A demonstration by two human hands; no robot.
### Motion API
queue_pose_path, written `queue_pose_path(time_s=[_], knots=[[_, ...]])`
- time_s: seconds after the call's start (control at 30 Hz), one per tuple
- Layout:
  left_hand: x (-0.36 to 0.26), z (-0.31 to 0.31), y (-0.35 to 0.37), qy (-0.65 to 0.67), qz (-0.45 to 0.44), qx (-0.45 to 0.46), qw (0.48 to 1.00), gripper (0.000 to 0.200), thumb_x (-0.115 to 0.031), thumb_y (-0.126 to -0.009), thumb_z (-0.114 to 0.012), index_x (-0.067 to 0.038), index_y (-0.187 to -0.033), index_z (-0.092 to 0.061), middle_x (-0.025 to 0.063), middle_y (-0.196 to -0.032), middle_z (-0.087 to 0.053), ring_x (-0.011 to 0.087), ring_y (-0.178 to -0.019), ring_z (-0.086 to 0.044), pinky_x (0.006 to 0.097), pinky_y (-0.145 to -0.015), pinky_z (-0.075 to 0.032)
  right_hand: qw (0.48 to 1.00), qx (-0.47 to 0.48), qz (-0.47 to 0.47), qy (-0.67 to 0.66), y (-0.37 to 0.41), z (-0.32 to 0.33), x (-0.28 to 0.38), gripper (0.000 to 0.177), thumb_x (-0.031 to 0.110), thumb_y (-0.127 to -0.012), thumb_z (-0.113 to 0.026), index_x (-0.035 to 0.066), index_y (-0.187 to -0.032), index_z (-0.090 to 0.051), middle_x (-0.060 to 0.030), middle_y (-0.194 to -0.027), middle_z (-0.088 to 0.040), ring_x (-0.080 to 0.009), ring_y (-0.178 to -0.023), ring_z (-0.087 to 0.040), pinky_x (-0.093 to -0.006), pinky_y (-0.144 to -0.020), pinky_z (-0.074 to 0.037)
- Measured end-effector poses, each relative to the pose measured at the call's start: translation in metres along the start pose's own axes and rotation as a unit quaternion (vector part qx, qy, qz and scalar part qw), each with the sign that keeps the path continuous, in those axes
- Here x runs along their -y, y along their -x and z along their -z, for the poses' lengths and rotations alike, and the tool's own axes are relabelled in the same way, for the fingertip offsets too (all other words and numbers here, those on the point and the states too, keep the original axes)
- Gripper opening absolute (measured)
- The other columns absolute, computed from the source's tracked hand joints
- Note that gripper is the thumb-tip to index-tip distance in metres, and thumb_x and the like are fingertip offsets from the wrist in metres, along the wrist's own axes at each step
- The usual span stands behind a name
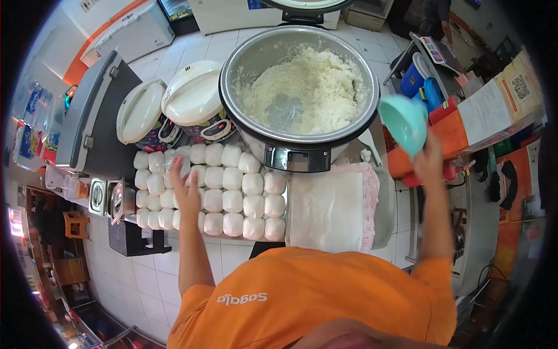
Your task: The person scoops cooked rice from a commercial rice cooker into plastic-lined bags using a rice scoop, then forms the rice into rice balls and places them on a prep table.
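Rows of white rice portions (232, 200), which look wrapped in clear plastic, cover the left half of the work surface. My left hand (186, 189) reaches over them to the back row, its fingers curved round a plastic-wrapped rice portion (178, 155). Motion blurs my right hand (428, 160), which is raised at the right and closed on a turquoise bowl (404, 125). A large rice cooker (299, 138) stands open in front of me, holding loose white rice (325, 87). Beside the portions lies a stack of clear plastic sheets (325, 209).
Two lidded food containers (195, 96) and a grey cooler box (96, 116) stand at the back left. Steel pans (110, 198) sit at the left edge. A white spatula (370, 146) lies right of the cooker. A scale (433, 51) and a person (437, 17) are farther right.
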State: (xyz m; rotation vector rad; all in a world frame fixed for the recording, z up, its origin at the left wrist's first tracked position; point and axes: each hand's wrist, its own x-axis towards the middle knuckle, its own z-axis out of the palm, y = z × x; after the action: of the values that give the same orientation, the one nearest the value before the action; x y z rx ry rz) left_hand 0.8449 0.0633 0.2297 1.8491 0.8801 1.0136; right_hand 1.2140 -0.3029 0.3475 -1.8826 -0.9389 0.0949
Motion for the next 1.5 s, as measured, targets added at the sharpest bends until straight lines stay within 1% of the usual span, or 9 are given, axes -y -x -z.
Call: queue_pose_path(time_s=[0.07,0.17,0.27,0.37,0.6,0.93,1.17,1.37,1.5], knots=[[-0.043,-0.034,-0.014,0.049,-0.07,0.085,0.993,0.078,-0.031,-0.076,-0.071,-0.009,-0.139,-0.031,0.0107,-0.146,-0.026,0.0263,-0.132,-0.03,0.0449,-0.103,-0.03,0.95,0.064,0.175,0.249,-0.085,-0.015,0.045,0.023,0.011,-0.088,-0.05,-0.002,-0.107,-0.055,-0.0192,-0.093,-0.062,-0.0345,-0.086,-0.061,-0.0395,-0.075,-0.047],[-0.088,-0.08,-0.02,0.125,-0.102,0.178,0.971,0.118,-0.039,-0.061,-0.082,-0.009,-0.146,-0.006,0.0164,-0.151,-0.003,0.0318,-0.139,-0.01,0.0481,-0.11,-0.014,0.849,0.216,0.083,0.474,-0.173,-0.085,0.076,0.021,0.017,-0.087,-0.053,0.001,-0.1,-0.056,-0.0203,-0.086,-0.062,-0.0405,-0.084,-0.059,-0.0454,-0.07,-0.048],[-0.104,-0.112,-0.014,0.088,-0.133,0.166,0.973,0.132,-0.037,-0.058,-0.085,-0.006,-0.144,0.009,0.0237,-0.149,0.014,0.036,-0.139,0.006,0.0472,-0.111,-0.006,0.824,0.265,0.11,0.488,-0.214,-0.125,0.041,0.021,0.018,-0.086,-0.052,0.001,-0.098,-0.056,-0.0182,-0.082,-0.064,-0.0396,-0.079,-0.062,-0.0467,-0.069,-0.049],[-0.094,-0.126,-0.014,0.118,-0.092,0.165,0.975,0.135,-0.033,-0.06,-0.084,-0.005,-0.141,0.019,0.0288,-0.144,0.022,0.037,-0.138,0.013,0.0459,-0.111,-0.003,0.653,0.48,0.066,0.582,-0.214,-0.14,0.042,0.023,0.02,-0.086,-0.053,-0.001,-0.089,-0.062,-0.0198,-0.087,-0.066,-0.0373,-0.079,-0.064,-0.0447,-0.07,-0.051],[-0.092,-0.135,-0.017,0.278,-0.059,0.217,0.934,0.135,-0.021,-0.065,-0.077,-0.006,-0.131,0.04,0.0243,-0.144,0.026,0.0312,-0.137,0.001,0.0426,-0.111,-0.011,0.575,0.639,-0.031,0.51,-0.189,-0.152,0.038,0.027,0.021,-0.084,-0.055,-0.004,-0.089,-0.063,-0.0241,-0.081,-0.064,-0.0368,-0.078,-0.064,-0.0452,-0.068,-0.049],[-0.088,-0.129,-0.028,0.253,-0.042,0.259,0.931,0.137,-0.018,-0.066,-0.076,-0.009,-0.125,0.047,0.0236,-0.139,0.037,0.0332,-0.138,0.007,0.0429,-0.111,-0.008,0.632,0.7,-0.201,0.264,-0.192,-0.177,0.08,0.028,0.022,-0.089,-0.049,-0.004,-0.082,-0.056,-0.0104,-0.053,-0.055,-0.0196,-0.046,-0.055,-0.0335,-0.047,-0.044],[-0.072,-0.134,-0.022,0.26,-0.041,0.263,0.928,0.137,-0.025,-0.067,-0.078,-0.008,-0.128,0.043,0.0267,-0.131,0.047,0.0343,-0.13,0.035,0.0474,-0.109,0.005,0.632,0.713,-0.285,0.102,-0.229,-0.169,0.054,0.021,0.016,-0.085,-0.048,-0.002,-0.08,-0.056,-0.0062,-0.048,-0.051,-0.0155,-0.04,-0.052,-0.0317,-0.042,-0.042],[-0.077,-0.129,-0.019,0.251,-0.031,0.284,0.925,0.137,-0.023,-0.067,-0.078,-0.008,-0.126,0.045,0.0235,-0.133,0.047,0.0326,-0.131,0.034,0.0466,-0.109,0.006,0.827,0.424,0.013,0.368,-0.252,-0.227,-0.037,0.023,0.014,-0.085,-0.044,-0.003,-0.087,-0.058,-0.0232,-0.077,-0.063,-0.0337,-0.071,-0.065,-0.0451,-0.064,-0.051],[-0.077,-0.131,-0.017,0.253,-0.035,0.273,0.927,0.138,-0.02,-0.068,-0.078,-0.008,-0.122,0.049,0.02,-0.134,0.048,0.0302,-0.132,0.032,0.0457,-0.109,0.005,0.823,0.394,0.053,0.407,-0.235,-0.25,-0.001,0.024,0.011,-0.087,-0.047,-0.005,-0.104,-0.055,-0.0294,-0.092,-0.061,-0.0373,-0.086,-0.063,-0.049,-0.073,-0.049]])
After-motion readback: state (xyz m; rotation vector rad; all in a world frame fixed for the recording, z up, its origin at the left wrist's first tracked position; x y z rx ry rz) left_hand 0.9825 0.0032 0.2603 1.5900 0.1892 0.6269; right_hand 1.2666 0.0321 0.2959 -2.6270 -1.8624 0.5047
